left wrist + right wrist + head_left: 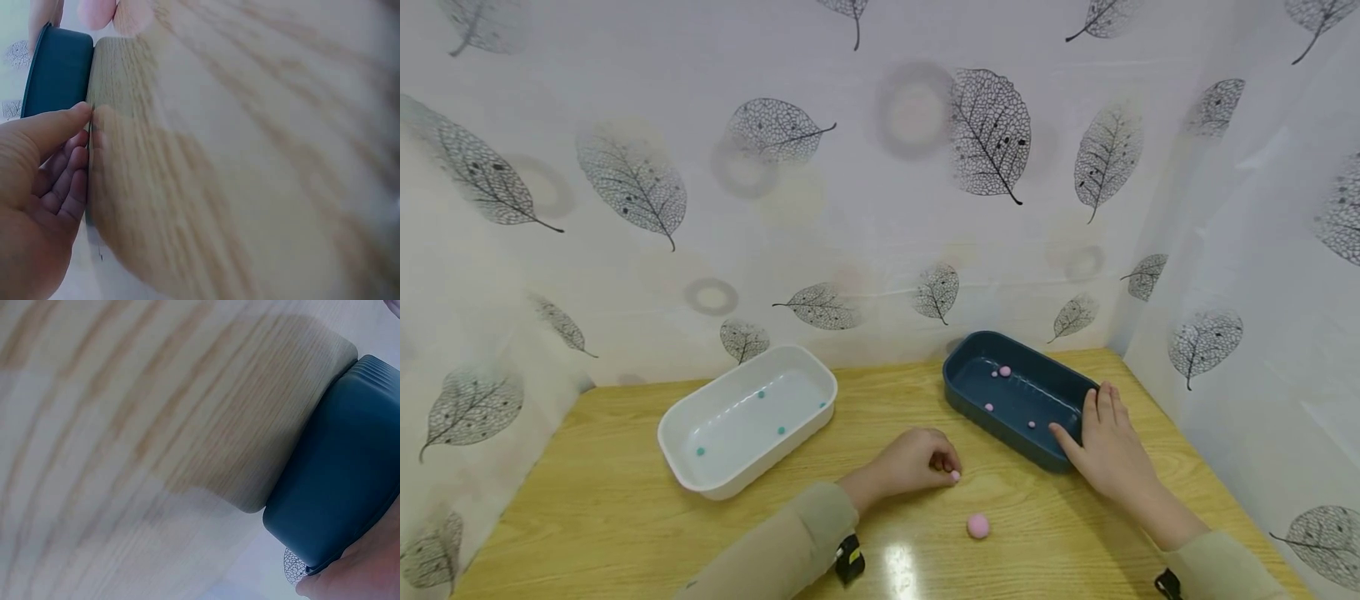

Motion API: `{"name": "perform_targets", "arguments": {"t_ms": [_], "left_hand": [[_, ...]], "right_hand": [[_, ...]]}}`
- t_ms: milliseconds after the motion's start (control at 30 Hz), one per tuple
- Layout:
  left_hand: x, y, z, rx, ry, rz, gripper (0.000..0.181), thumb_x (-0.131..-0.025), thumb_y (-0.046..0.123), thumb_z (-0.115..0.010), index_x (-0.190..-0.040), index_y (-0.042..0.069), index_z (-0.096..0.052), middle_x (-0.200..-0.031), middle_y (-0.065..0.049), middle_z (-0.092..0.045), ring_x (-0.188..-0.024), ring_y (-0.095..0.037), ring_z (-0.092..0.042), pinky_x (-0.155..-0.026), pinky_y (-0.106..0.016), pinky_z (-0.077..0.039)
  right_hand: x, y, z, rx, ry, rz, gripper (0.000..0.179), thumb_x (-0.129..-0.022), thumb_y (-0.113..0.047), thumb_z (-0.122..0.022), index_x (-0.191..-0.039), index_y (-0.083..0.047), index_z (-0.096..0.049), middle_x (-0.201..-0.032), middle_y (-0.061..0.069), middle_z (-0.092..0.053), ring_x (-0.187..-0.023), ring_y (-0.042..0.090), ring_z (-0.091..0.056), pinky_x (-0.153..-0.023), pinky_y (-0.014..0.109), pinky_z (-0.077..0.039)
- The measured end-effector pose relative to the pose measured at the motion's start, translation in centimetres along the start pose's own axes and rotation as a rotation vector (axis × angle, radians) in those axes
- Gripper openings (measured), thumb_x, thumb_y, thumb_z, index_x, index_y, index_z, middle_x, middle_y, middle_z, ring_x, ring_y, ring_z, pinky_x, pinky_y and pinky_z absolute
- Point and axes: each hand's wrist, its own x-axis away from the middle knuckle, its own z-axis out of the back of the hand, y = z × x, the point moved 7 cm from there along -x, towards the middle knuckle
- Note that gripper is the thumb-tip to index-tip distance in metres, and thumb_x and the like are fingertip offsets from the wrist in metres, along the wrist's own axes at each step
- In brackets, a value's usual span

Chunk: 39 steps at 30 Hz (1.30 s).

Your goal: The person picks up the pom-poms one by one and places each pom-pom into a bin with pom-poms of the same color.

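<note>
In the head view my left hand (pixel 913 462) is low over the table, thumb and index finger pinching a small pink ball (pixel 955 477); the left wrist view hides this ball. A larger pink ball (pixel 978 526) lies on the wood just in front of that hand. To the right stands a dark blue tray (pixel 1003 426) with several small pink balls (pixel 1005 372) on its floor. My right hand (pixel 1108 450) rests on the near right end of this tray, fingers stretched along the rim and thumb spread over the near edge.
A white tray (pixel 741 482) stands on the left of the wooden table (pixel 602 492), with several tiny teal balls (pixel 762 394) inside. Leaf-patterned sheeting (pixel 865 208) rises behind the table and along its sides.
</note>
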Motion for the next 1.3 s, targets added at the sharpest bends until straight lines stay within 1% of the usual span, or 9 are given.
{"name": "perform_targets", "arguments": {"t_ms": [233, 333, 567, 800, 1000, 1167, 1300], "left_hand": [[0.0, -0.4, 0.3, 0.094, 0.040, 0.030, 0.003, -0.094, 0.012, -0.081, -0.095, 0.009, -0.081, -0.088, -0.001, -0.076, -0.076, 0.006, -0.056, -0.073, -0.010, -0.050], [0.0, -0.6, 0.3, 0.122, 0.051, 0.039, 0.003, -0.094, 0.012, -0.081, -0.096, 0.009, -0.081, -0.086, -0.001, -0.077, -0.074, 0.007, -0.055, -0.072, -0.010, -0.051], [-0.2, -1.3, 0.3, 0.185, 0.063, 0.059, 0.005, -0.095, 0.012, -0.081, -0.097, 0.009, -0.083, -0.087, -0.001, -0.078, -0.073, 0.008, -0.056, -0.072, -0.010, -0.052], [-0.5, -1.9, 0.6, 0.238, 0.064, 0.069, 0.006, -0.094, 0.012, -0.081, -0.098, 0.008, -0.083, -0.091, -0.003, -0.080, -0.076, 0.008, -0.060, -0.076, -0.011, -0.055], [-0.8, -1.8, 0.9, 0.237, 0.068, 0.059, 0.008, -0.095, 0.013, -0.080, -0.101, 0.007, -0.083, -0.095, -0.005, -0.081, -0.079, 0.007, -0.062, -0.078, -0.012, -0.056], [-1.1, -1.5, 1.2, 0.259, 0.080, 0.084, 0.011, -0.096, 0.015, -0.079, -0.103, 0.008, -0.083, -0.095, -0.002, -0.082, -0.080, 0.005, -0.064, -0.079, -0.014, -0.056], [-1.5, -1.0, 1.5, 0.276, 0.099, 0.088, 0.012, -0.097, 0.015, -0.079, -0.105, 0.008, -0.083, -0.097, -0.002, -0.083, -0.082, 0.004, -0.065, -0.080, -0.014, -0.057]], "right_hand": [[0.0, 0.0, 0.0, 0.008, 0.011, 0.001, 0.098, -0.110, -0.052, -0.048, -0.153, 0.030, -0.017, -0.164, 0.051, -0.006, -0.156, 0.064, -0.005, -0.126, 0.075, -0.017], [0.0, 0.0, 0.0, 0.013, 0.011, 0.003, 0.098, -0.110, -0.052, -0.048, -0.153, 0.030, -0.017, -0.163, 0.052, -0.005, -0.156, 0.065, -0.005, -0.126, 0.075, -0.017], [0.0, 0.0, -0.2, 0.023, 0.011, 0.009, 0.098, -0.110, -0.052, -0.048, -0.153, 0.030, -0.018, -0.163, 0.052, -0.007, -0.156, 0.065, -0.006, -0.126, 0.075, -0.017], [0.0, 0.0, -0.1, 0.031, 0.008, 0.008, 0.098, -0.110, -0.053, -0.048, -0.152, 0.030, -0.018, -0.163, 0.052, -0.008, -0.156, 0.065, -0.008, -0.126, 0.075, -0.018], [0.0, 0.1, -0.1, 0.026, 0.003, 0.006, 0.098, -0.110, -0.053, -0.047, -0.153, 0.030, -0.017, -0.164, 0.051, -0.006, -0.156, 0.064, -0.006, -0.126, 0.075, -0.018], [0.0, 0.0, 0.0, 0.025, 0.004, 0.009, 0.098, -0.110, -0.053, -0.047, -0.153, 0.030, -0.017, -0.164, 0.051, -0.006, -0.156, 0.065, -0.007, -0.126, 0.075, -0.018], [0.0, 0.0, 0.0, 0.022, 0.003, 0.009, 0.098, -0.111, -0.053, -0.047, -0.153, 0.030, -0.017, -0.164, 0.051, -0.005, -0.156, 0.065, -0.007, -0.126, 0.075, -0.017]]}}
